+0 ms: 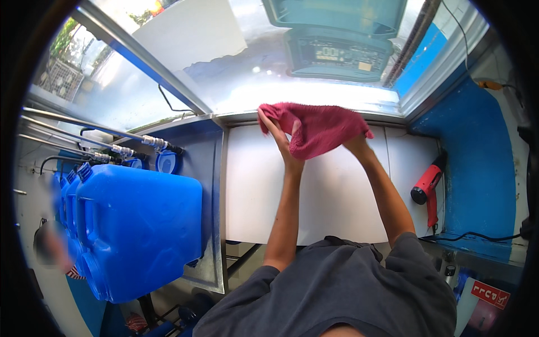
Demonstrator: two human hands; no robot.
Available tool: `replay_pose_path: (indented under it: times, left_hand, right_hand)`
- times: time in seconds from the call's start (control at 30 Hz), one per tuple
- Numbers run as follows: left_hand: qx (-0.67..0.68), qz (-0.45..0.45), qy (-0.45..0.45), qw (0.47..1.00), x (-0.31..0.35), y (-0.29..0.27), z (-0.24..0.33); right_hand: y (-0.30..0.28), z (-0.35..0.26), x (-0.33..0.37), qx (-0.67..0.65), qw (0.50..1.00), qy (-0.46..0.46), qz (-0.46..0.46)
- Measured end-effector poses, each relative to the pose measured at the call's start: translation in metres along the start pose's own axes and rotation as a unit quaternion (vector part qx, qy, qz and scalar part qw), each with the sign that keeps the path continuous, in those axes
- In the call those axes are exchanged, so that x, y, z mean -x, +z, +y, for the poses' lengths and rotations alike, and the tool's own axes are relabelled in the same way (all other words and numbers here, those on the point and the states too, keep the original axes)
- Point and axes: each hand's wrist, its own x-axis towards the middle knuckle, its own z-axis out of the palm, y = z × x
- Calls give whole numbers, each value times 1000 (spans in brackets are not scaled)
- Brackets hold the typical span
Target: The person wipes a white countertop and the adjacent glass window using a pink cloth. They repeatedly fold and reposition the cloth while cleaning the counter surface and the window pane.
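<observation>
A dark pink cloth [317, 128] hangs stretched between my two hands above the far edge of a white counter [264, 191]. My left hand [273, 128] grips its left corner, fingers closed on the fabric. My right hand [355, 141] holds the right side from behind and is mostly hidden by the cloth. Both my forearms reach forward from my grey shirt at the lower edge.
Large blue plastic jugs [140, 230] stand on a metal shelf at the left, under steel pipes with nozzles [120, 149]. A red heat gun [426, 185] lies at the counter's right end, its black cable trailing right. A window [236, 62] with a teal device behind it runs along the back.
</observation>
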Motion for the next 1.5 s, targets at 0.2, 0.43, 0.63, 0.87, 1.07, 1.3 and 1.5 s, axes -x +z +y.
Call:
replay_pose_path:
  times: [0.2, 0.43, 0.63, 0.87, 1.07, 1.3, 1.5]
  left_hand:
    - [-169, -64, 337, 924, -129, 62, 76]
    - [-410, -34, 325, 851, -191, 89, 12]
    - [-431, -114, 178, 877, -84, 39, -119]
    - [-491, -263, 163, 814, 4, -6, -157]
    - [-306, -285, 117, 901, 71, -24, -81]
    - [-214, -152, 242, 934, -18, 92, 27]
    - [-314, -190, 398, 841, -142, 196, 79]
  right_hand:
    - [-85, 13, -97, 153, 963, -158, 153]
    - [-46, 62, -159, 174, 976, -49, 120]
    - [14, 69, -77, 50, 989, -120, -74]
    - [53, 39, -2, 160, 983, -85, -4]
    - [15, 2, 70, -83, 986, 145, 10]
    - [-84, 11, 25, 67, 968, 28, 240]
    - [-183, 11, -110, 320, 918, -84, 217]
